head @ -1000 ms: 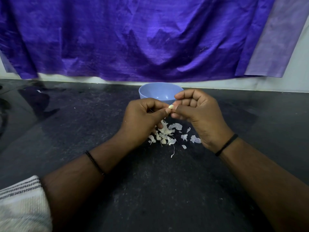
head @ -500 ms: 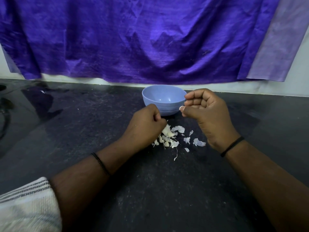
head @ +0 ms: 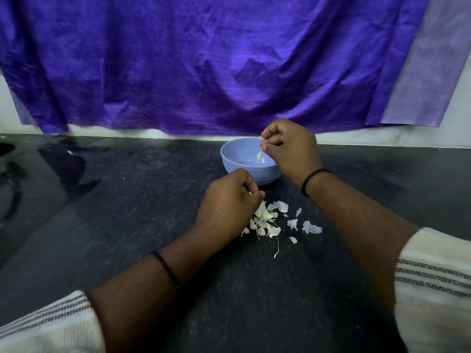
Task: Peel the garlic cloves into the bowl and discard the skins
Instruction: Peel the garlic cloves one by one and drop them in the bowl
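- Centrally, right hand point(head: 290, 149) hangs over the bowl point(head: 239, 171), fingers loosened, a peeled clove point(head: 259, 156) just beneath them.
- Left hand point(head: 226, 207), lower, pinches skin above the skins point(head: 270, 220).

a home kitchen, by the look of it — dark stone counter point(head: 127, 225), plastic bowl point(head: 237, 169), garlic skins point(head: 280, 220), purple cloth point(head: 204, 59) hung along the far wall.

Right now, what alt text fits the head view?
The right hand is over a blue bowl with a peeled garlic clove just below its fingertips. The left hand pinches skin above the pile of garlic skins on the dark counter.
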